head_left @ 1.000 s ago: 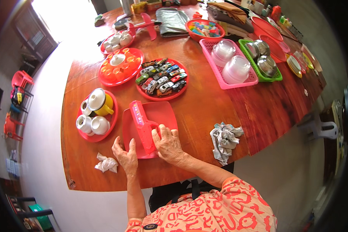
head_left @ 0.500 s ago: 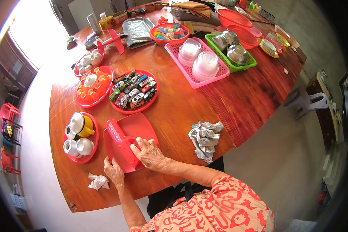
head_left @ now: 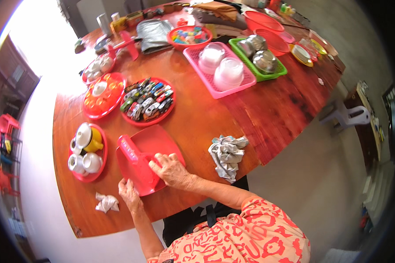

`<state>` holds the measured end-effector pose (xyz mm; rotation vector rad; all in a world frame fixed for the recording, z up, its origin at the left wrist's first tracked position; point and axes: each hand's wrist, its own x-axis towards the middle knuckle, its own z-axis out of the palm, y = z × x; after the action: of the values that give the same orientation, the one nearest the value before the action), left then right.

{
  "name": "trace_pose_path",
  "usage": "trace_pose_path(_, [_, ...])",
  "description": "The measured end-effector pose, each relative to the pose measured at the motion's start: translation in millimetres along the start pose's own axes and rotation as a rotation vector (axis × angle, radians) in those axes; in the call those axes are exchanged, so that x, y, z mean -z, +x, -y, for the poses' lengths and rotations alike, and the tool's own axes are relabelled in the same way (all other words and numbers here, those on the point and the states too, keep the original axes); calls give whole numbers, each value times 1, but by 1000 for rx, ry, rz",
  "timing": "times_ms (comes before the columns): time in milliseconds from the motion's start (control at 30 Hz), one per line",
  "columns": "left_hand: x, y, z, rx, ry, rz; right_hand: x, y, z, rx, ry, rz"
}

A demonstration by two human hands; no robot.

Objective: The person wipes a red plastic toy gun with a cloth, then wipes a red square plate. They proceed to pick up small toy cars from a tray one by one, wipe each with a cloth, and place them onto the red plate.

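Observation:
A red square tray point(head_left: 164, 142) lies on the table right in front of me. Across it sits a pinkish-red plastic piece point(head_left: 134, 153) with a long raised bar and what looks like a handle; its exact kind I cannot make out. My right hand point(head_left: 173, 172) is closed around the handle-like part, its thumb and fingers bent over it. At the tray's near left corner my left hand point(head_left: 130, 195) pinches the rim, with the fingertips partly hidden. A crumpled white tissue point(head_left: 106, 203) rests left of that hand, and a crumpled grey-white cloth point(head_left: 228, 158) lies to the right.
Left of the tray is a red plate point(head_left: 88, 177) with white cups and a yellow mug. Beyond stand a plate of toy cars point(head_left: 148, 105), an orange-red dish point(head_left: 102, 98), a pink basket point(head_left: 215, 90) of clear bowls and a green basket point(head_left: 274, 74) of metal bowls.
The whole view has shifted slightly, moving the table a little to the left and up. Both hands keep their places on the tray and the red plastic piece.

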<state>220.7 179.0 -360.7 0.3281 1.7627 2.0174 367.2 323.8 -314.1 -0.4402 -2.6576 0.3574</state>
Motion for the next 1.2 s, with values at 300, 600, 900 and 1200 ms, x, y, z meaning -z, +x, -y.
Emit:
trace_pose_path(300, [-19, -23, -3, 92, -78, -54, 6, -10, -4, 35, 7, -24])
trace_pose_path(600, [-26, -26, -8, 54, -31, -60, 5, -14, -11, 51, 18, -24])
trace_pose_path(900, [-33, -30, -14, -65, 132, -96, 12, -14, -10, 29, 96, -89])
trace_pose_path(1200, [-19, -18, -24, -215, 522, -213, 83, 55, -95, -14, 52, -298])
